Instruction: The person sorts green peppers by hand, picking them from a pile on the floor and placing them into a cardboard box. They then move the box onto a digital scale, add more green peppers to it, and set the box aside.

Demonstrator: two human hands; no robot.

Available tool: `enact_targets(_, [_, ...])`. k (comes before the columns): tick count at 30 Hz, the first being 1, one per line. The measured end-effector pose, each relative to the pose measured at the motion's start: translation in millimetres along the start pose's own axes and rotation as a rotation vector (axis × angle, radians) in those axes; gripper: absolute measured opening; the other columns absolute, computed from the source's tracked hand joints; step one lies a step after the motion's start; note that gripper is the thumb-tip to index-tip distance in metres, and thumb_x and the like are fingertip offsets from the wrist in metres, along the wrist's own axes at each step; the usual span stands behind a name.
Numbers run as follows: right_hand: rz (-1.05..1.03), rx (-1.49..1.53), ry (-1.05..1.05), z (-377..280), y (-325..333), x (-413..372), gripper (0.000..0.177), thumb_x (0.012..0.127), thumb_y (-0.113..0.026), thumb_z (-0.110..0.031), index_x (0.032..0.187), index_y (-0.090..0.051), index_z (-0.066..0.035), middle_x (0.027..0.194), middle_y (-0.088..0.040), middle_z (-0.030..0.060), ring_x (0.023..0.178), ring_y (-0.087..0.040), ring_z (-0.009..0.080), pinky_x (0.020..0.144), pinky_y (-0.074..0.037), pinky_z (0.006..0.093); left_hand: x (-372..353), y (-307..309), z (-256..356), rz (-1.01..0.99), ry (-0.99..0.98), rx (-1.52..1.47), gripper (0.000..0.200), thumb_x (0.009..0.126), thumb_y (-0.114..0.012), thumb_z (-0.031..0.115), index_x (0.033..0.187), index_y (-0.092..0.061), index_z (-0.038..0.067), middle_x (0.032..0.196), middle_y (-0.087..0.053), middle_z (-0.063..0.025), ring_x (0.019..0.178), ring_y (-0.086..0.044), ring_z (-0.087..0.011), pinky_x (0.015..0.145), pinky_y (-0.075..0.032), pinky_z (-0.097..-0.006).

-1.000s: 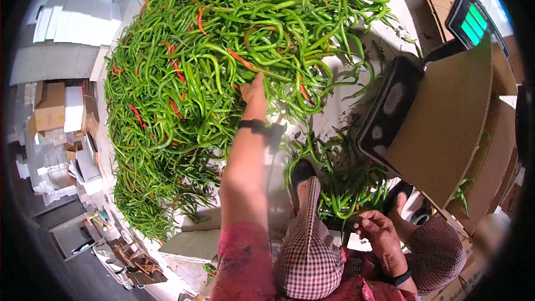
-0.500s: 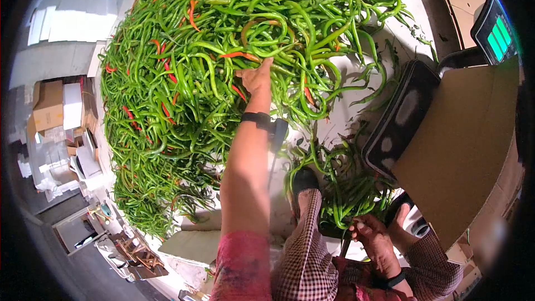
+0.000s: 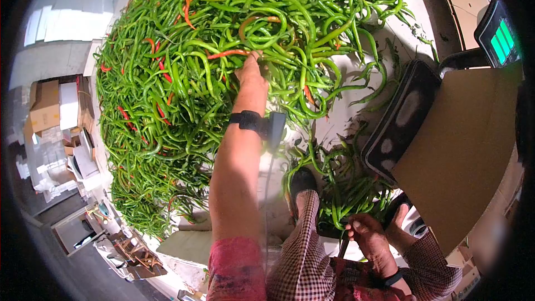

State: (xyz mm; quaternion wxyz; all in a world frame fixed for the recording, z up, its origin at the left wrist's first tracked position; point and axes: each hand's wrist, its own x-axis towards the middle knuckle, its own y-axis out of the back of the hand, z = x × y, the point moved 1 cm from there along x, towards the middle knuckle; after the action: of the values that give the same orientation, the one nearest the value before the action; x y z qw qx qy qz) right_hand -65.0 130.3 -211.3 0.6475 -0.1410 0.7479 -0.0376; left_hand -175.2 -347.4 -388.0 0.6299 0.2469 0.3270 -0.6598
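Note:
My left hand reaches into a large heap of long green chili peppers. Its fingers are closed at the end of a red chili pepper lying on top; some fingertips are hidden among the peppers. A dark band with a small box is on that wrist. Down by my feet, my right hand is closed, with fingers curled and thumb against them. It is beside a smaller pile of green peppers; what it holds, if anything, is too small to make out.
To the right stands an open cardboard box, beside a black padded object and a device with a lit green display. My shoe rests near the smaller pile. More cartons are at the far left.
My left hand has shifted slightly left and up, and the red chili pepper at its fingers has slid left. My right hand stays nearly in place by the smaller pile.

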Motion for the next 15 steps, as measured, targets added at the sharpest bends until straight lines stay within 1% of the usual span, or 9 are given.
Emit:
enact_targets(2, [-0.013, 0.009, -0.012, 1.5, -1.9, -1.9, 0.031, 0.091, -0.062, -0.013, 0.115, -0.054, 0.005, 0.092, -0.062, 0.0128, 0.077, -0.057, 0.0177, 0.07, -0.047, 0.0294, -14.3, 0.6, 0.3, 0.003, 0.029, 0.006, 0.07, 0.068, -0.078, 0.008, 0.123, -0.035, 0.002, 0.103, -0.058, -0.0164, 0.07, -0.059, -0.0259, 0.048, -0.048, -0.0397])
enact_targets(4, [-0.02, -0.005, -0.008, -0.5, -4.1, -4.3, 0.03, 0.091, -0.062, -0.013, 0.115, -0.054, 0.005, 0.092, -0.062, 0.0128, 0.077, -0.057, 0.0177, 0.07, -0.047, 0.0294, -30.2, -7.5, -1.8, 0.194, -0.17, 0.202, 0.066, 0.069, -0.078, 0.012, 0.12, -0.038, 0.0, 0.105, -0.059, -0.0179, 0.073, -0.06, -0.0267, 0.051, -0.05, -0.0396])
enact_targets(7, [-0.026, -0.021, -0.003, -2.3, -3.0, -2.5, 0.028, 0.092, -0.06, -0.012, 0.114, -0.055, 0.004, 0.093, -0.062, 0.0127, 0.077, -0.057, 0.0175, 0.07, -0.047, 0.0293, -29.4, -9.2, -4.2, 0.249, -0.193, 0.247, 0.062, 0.071, -0.077, 0.014, 0.117, -0.039, -0.002, 0.108, -0.059, -0.0189, 0.077, -0.061, -0.0269, 0.056, -0.052, -0.0383])
enact_targets(8, [-0.025, -0.03, 0.002, -2.8, -2.5, -1.8, 0.027, 0.093, -0.06, -0.012, 0.114, -0.055, 0.004, 0.093, -0.062, 0.0121, 0.077, -0.057, 0.0172, 0.07, -0.047, 0.0291, -15.7, -0.6, -8.1, 0.151, -0.193, 0.176, 0.072, 0.072, -0.077, 0.016, 0.127, -0.034, -0.003, 0.108, -0.059, -0.0184, 0.08, -0.062, -0.0257, 0.061, -0.053, -0.0364])
enact_targets(9, [-0.026, -0.039, 0.006, -3.1, -2.0, -1.3, 0.026, 0.093, -0.059, -0.012, 0.114, -0.055, 0.004, 0.093, -0.063, 0.0115, 0.077, -0.057, 0.0169, 0.07, -0.047, 0.0289, -22.1, 6.0, -6.5, 0.149, -0.197, 0.181, 0.072, 0.072, -0.077, 0.016, 0.127, -0.034, -0.003, 0.108, -0.059, -0.0184, 0.08, -0.062, -0.0257, 0.061, -0.053, -0.0364])
enact_targets(11, [-0.036, -0.036, 0.016, -4.3, 0.1, 1.1, 0.026, 0.094, -0.059, -0.012, 0.114, -0.055, 0.003, 0.093, -0.062, 0.0107, 0.077, -0.057, 0.0166, 0.07, -0.047, 0.0288, -51.2, 30.2, -8.2, -0.017, -0.188, 0.183, 0.041, 0.076, -0.073, 0.018, 0.107, -0.055, -0.002, 0.091, -0.063, -0.0105, 0.075, -0.062, -0.022, 0.055, -0.05, -0.0333])
enact_targets(12, [-0.04, -0.041, 0.019, -3.6, 1.3, 0.8, 0.025, 0.094, -0.058, -0.013, 0.114, -0.055, 0.002, 0.093, -0.062, 0.0099, 0.077, -0.057, 0.0162, 0.07, -0.047, 0.0287, -69.7, 40.9, -8.5, -0.017, -0.187, 0.188, 0.041, 0.076, -0.073, 0.018, 0.107, -0.055, -0.002, 0.091, -0.063, -0.0105, 0.075, -0.062, -0.022, 0.055, -0.05, -0.0333])
enact_targets(14, [-0.042, -0.037, 0.018, -2.5, 0.9, 0.1, 0.024, 0.095, -0.057, -0.013, 0.114, -0.055, 0.002, 0.093, -0.062, 0.0095, 0.077, -0.057, 0.016, 0.071, -0.047, 0.0286, -115.2, 58.5, -6.0, -0.104, -0.145, 0.227, 0.031, 0.079, -0.071, 0.02, 0.1, -0.057, 0.002, 0.086, -0.061, -0.007, 0.074, -0.063, -0.0189, 0.052, -0.048, -0.0311])
enact_targets(15, [-0.042, -0.037, 0.026, -3.2, 0.1, 0.1, 0.023, 0.095, -0.056, -0.013, 0.114, -0.055, 0.001, 0.094, -0.062, 0.009, 0.077, -0.057, 0.0157, 0.071, -0.047, 0.0285, -132.1, 63.7, -7.8, -0.096, -0.151, 0.19, 0.025, 0.08, -0.07, 0.017, 0.096, -0.056, 0.005, 0.083, -0.06, -0.0067, 0.071, -0.062, -0.018, 0.052, -0.048, -0.0307])
